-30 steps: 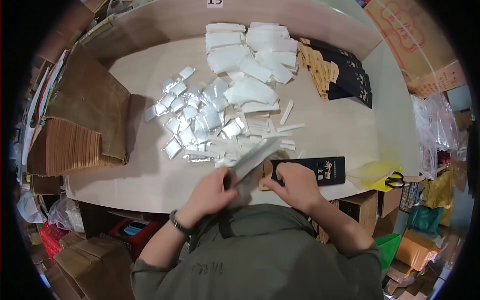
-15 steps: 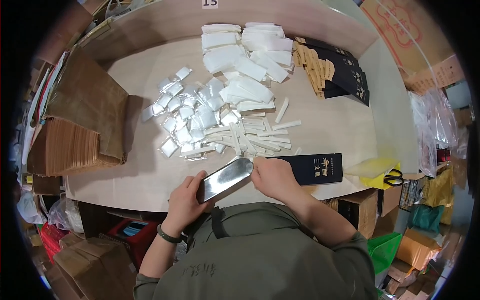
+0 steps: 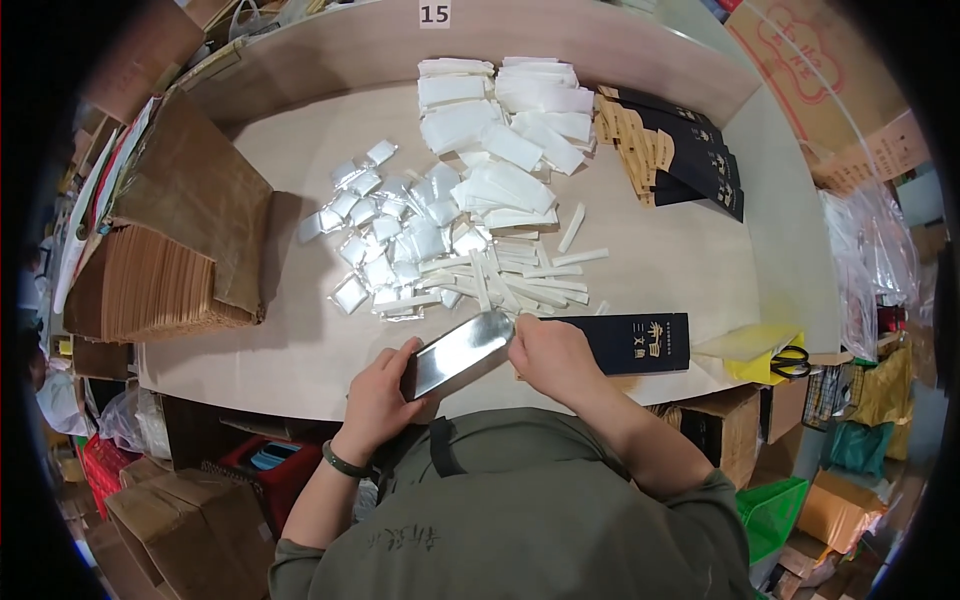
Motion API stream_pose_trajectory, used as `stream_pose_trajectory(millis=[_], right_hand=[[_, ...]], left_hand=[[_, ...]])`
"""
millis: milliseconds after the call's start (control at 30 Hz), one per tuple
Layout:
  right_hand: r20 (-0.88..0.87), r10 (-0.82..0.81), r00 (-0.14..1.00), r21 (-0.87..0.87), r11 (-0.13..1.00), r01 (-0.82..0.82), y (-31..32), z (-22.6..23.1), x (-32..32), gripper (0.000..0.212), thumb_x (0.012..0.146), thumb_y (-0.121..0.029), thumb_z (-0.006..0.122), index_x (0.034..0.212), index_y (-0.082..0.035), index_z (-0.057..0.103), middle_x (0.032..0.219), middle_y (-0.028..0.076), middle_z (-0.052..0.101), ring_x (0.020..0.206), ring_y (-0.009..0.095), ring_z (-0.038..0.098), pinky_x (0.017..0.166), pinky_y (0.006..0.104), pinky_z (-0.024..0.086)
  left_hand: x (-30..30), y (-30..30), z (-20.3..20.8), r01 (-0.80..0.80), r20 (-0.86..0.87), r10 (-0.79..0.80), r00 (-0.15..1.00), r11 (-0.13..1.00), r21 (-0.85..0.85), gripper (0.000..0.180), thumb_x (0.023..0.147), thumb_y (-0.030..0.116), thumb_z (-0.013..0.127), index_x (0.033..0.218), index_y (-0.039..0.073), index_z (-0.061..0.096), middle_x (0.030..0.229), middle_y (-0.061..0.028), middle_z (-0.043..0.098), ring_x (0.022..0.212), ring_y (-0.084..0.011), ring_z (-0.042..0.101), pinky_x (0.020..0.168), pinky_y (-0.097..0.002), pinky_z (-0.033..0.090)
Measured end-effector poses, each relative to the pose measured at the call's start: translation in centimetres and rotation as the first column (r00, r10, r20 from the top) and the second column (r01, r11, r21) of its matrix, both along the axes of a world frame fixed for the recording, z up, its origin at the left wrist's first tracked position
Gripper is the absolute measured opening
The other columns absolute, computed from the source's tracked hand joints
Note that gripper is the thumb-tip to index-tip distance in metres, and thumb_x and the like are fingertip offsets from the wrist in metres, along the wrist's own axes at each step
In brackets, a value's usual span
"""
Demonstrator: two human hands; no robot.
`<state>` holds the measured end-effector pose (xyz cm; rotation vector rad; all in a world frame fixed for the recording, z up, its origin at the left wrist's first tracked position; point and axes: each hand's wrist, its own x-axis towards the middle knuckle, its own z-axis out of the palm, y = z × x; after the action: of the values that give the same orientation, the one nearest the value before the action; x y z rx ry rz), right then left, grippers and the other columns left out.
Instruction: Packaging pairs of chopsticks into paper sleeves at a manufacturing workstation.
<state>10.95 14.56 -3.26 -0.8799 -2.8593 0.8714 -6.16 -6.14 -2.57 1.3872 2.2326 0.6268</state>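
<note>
My left hand (image 3: 378, 392) is wrapped round the near end of a long, shiny silver piece with a rounded far end (image 3: 462, 350), which lies tilted over the table's front edge. At that rounded end, my right hand (image 3: 557, 358) is closed with its thumb against the rim; whatever its curled fingers hold is hidden. Just beyond my right hand a black flat pouch (image 3: 640, 345) with gold print lies on the table. Past the silver piece are thin white strips (image 3: 520, 280) in a loose heap, with small clear-wrapped silvery packets (image 3: 385, 235) to their left.
White flat packets (image 3: 500, 120) form stacks at the back. Fanned black and tan pouches (image 3: 680, 150) lie at the back right. An open carton of brown cards (image 3: 160, 280) stands at left. Black-handled scissors (image 3: 789, 361) sit in a yellow bag (image 3: 755, 348) at the right edge.
The whole view has shifted slightly. My hands keep the same hold, and the silver piece has barely moved.
</note>
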Motion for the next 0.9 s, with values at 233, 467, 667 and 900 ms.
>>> stream_pose_trajectory(millis=[233, 467, 667, 900], right_hand=[[0.242, 0.059, 0.969, 0.043, 0.997, -0.071, 0.9, 4.2, 1.2, 0.049, 0.087, -0.048, 0.061, 0.068, -0.003, 0.065, 0.064, 0.016, 0.064, 0.065, 0.035, 0.065, 0.061, 0.0445, 0.05], [0.161, -0.041, 0.986, 0.068, 0.997, 0.031, -1.1, 1.8, -0.4, 0.036, 0.09, -0.034, 0.058, 0.074, -0.003, 0.067, 0.064, 0.018, 0.063, 0.066, 0.037, 0.064, 0.061, 0.0474, 0.05], [0.067, -0.051, 0.996, -0.06, 0.997, 0.055, -0.3, 0.9, -1.0, 0.025, 0.083, -0.028, 0.061, 0.076, -0.004, 0.066, 0.066, 0.017, 0.064, 0.066, 0.036, 0.064, 0.062, 0.0469, 0.051], [0.037, 0.09, 0.995, -0.122, 0.989, -0.085, -0.1, 3.1, -3.0, 0.02, 0.089, -0.024, 0.056, 0.089, -0.005, 0.064, 0.087, 0.02, 0.067, 0.086, 0.041, 0.064, 0.077, 0.047, 0.051]], left_hand=[[1.1, 0.1, -0.9, -0.092, 0.068, 0.081, 0.994, 0.978, 0.187, 0.067, 0.07, 0.018, 0.079, 0.13, 0.009, 0.052, 0.1, -0.0118, 0.06, 0.091, -0.0314, 0.063, 0.078, -0.0397, 0.052], [0.6, 0.2, -0.5, -0.1, 0.017, 0.098, 0.995, 0.992, 0.081, 0.064, 0.07, 0.017, 0.078, 0.128, 0.01, 0.053, 0.098, -0.0112, 0.06, 0.09, -0.0319, 0.063, 0.076, -0.0398, 0.052], [-0.9, -0.1, 1.4, 0.068, 0.003, -0.068, 0.998, 0.997, -0.029, 0.067, 0.068, 0.019, 0.08, 0.128, 0.011, 0.054, 0.1, -0.0108, 0.061, 0.09, -0.0333, 0.062, 0.077, -0.041, 0.051], [-4.2, 2.2, 0.8, 0.191, -0.118, -0.167, 0.979, 0.95, 0.246, 0.054, 0.073, 0.024, 0.079, 0.12, 0.007, 0.057, 0.103, -0.0147, 0.061, 0.095, -0.0358, 0.062, 0.079, -0.0425, 0.051]])
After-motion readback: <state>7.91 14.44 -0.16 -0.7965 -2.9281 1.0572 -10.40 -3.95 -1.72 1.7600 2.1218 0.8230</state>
